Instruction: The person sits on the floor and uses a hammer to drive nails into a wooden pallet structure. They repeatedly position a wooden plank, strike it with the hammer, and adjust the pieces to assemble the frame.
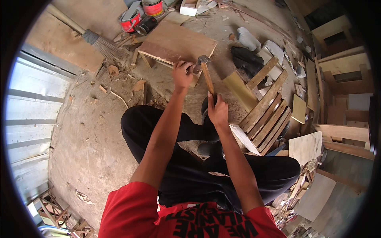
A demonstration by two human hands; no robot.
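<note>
My right hand [218, 110] is wrapped round the lower end of the wooden handle of a hammer [207, 77]. The dark metal head is at the far end, close to the front right corner of a low wooden table [180, 41]. At that table's near edge, my left hand [183, 74] is closed, its fingers pinched together just left of the hammer head. A small greyish shape shows beside those fingertips; what they hold, if anything, I cannot make out. The tabletop is a brown board with a rough, worn near edge.
Slatted wood [266, 125] and a yellowish board [241, 90] lie to the right, near a dark cloth-like heap [247, 59]. Paint cans [129, 20] stand behind the table. A broom [101, 41] leans at the far left. Wood scraps litter the dirt floor around my bent legs.
</note>
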